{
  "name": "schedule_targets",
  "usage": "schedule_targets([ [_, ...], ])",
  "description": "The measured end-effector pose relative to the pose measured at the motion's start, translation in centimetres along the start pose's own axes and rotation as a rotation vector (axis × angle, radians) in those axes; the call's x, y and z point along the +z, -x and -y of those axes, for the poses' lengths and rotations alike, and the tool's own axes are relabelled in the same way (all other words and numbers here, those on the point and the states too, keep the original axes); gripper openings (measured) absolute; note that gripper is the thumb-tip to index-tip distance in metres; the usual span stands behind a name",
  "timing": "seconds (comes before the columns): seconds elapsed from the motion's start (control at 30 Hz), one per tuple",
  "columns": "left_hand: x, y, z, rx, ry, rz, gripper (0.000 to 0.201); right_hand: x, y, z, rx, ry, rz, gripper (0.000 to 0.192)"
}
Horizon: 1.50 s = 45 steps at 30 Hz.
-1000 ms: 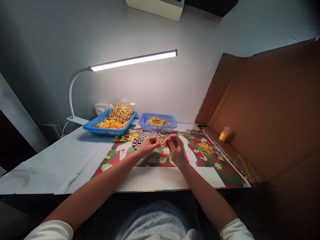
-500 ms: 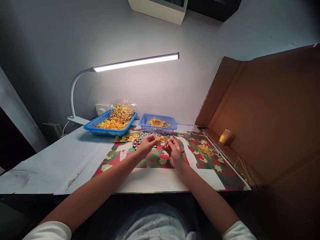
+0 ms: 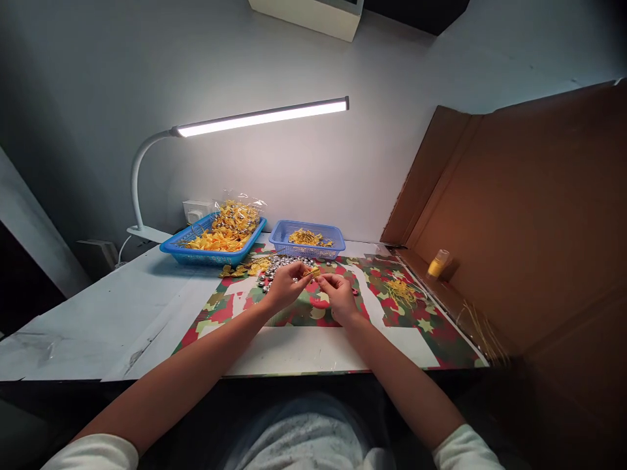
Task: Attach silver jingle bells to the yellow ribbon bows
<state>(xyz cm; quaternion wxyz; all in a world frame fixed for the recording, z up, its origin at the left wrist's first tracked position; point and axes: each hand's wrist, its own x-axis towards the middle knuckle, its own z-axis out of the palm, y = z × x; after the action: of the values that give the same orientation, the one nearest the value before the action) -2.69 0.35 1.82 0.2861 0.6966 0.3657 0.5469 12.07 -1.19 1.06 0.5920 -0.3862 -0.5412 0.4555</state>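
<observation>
Hands meet mid-desk: left hand [image 3: 287, 285] and right hand [image 3: 337, 294] both pinch one small yellow piece [image 3: 313, 273]. Assembly looks mid-piece. Far left blue tray [image 3: 215, 245] holds many yellow pieces; silver beads [image 3: 279, 266] and yellow strings [image 3: 401, 290] remain, so plenty left.

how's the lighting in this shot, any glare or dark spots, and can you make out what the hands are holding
Head view: the desk lamp glares white, lighting the wall and mat; edges fall dark. The left hand and right hand pinch a small yellow piece, too small to identify.
</observation>
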Motion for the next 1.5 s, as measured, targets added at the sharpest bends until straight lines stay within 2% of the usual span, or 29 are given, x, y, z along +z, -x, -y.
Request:
schedule_targets([
  [0.17,0.2,-0.2,0.1,-0.073,0.126,0.026,0.032,-0.4,-0.4,0.5,-0.022,0.007,-0.042,0.020],
  [0.33,0.1,-0.4,0.6,-0.157,0.290,0.094,0.037,-0.7,-0.9,0.4,-0.035,-0.030,-0.013,0.020],
  [0.57,-0.1,-0.2,0.1,-0.211,0.373,0.124,0.029,-0.9,-1.4,0.5,0.164,-0.267,0.039,0.027],
  [0.7,-0.2,-0.1,-0.4,-0.225,0.400,0.218,0.029,-0.9,-1.5,0.1,0.253,-0.373,0.023,0.029],
  [0.83,-0.4,0.0,-0.9,-0.215,0.366,0.302,0.027,-0.9,-1.4,-0.3,0.378,-0.404,0.102,0.026],
  [1.0,-0.6,0.3,-1.5,-0.276,0.387,0.573,0.024,-0.9,-1.4,-0.5,0.494,-0.438,0.200,0.024],
  [1.1,-0.6,0.4,-1.7,-0.311,0.395,0.669,0.025,-0.7,-1.4,-0.7,0.489,-0.450,0.215,0.022],
  [1.23,-0.5,0.5,-1.7,-0.307,0.364,0.674,0.025,-0.4,-1.2,-1.1,0.482,-0.456,0.193,0.022],
  [1.3,-0.5,0.4,-1.6,-0.312,0.370,0.640,0.024,-0.3,-1.2,-1.1,0.459,-0.456,0.155,0.022],
  [1.5,-0.4,-0.1,-1.0,-0.317,0.462,0.343,0.026,-0.5,-0.9,0.3,0.242,-0.511,-0.042,0.023],
])
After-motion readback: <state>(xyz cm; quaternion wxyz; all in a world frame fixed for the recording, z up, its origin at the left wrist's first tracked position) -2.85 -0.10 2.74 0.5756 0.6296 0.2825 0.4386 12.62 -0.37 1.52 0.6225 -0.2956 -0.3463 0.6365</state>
